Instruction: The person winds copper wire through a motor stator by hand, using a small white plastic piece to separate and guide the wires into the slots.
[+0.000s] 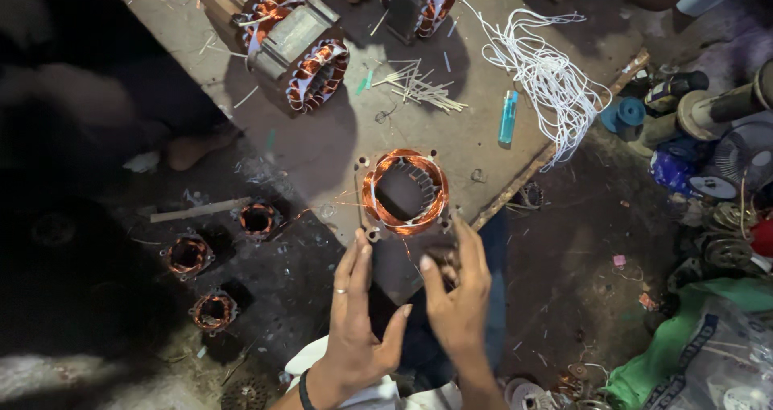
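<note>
— What carries everything here?

— A flat grey board (322, 148) laid on the dark floor (564, 241), with a wooden strip along its right edge.

— What lies on the board?

— Near its front edge, a stator with copper windings (404, 191). Toward the far edge, three larger wound stators (299, 52). A tangle of white cord (543, 76) spreads at the right edge, a blue lighter (507, 116) just beside it, and thin pale sticks (419, 88) lie scattered mid-board.

— And on the floor itself?

— Off the board's left edge, three small copper coils (213, 273) and a wooden slat (201, 210). Off the right edge, spools and fan parts (708, 152), crowded together.
</note>
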